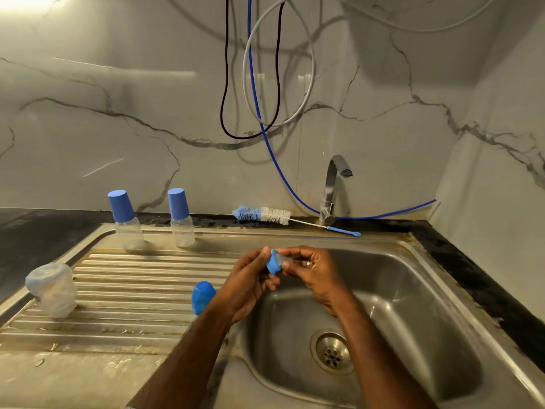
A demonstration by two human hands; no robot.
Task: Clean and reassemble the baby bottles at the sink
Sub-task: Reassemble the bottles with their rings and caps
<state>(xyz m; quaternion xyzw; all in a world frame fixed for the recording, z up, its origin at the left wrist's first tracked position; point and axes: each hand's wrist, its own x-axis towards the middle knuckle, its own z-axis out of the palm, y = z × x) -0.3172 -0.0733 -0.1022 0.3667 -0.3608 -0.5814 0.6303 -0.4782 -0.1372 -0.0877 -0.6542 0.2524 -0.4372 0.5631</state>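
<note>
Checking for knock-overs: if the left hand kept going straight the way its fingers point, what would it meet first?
The left hand points up-right, already gripping the blue plastic bottle collar. Beyond it, probably the right hand's fingers; depth is unclear.

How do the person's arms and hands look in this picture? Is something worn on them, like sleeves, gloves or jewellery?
Both forearms are bare as far as the picture shows: no sleeves, gloves, watch or bracelet. The only thing worn is a thin, light metallic ring on one finger of the right hand. The left hand has nothing on it that can be seen.
</note>
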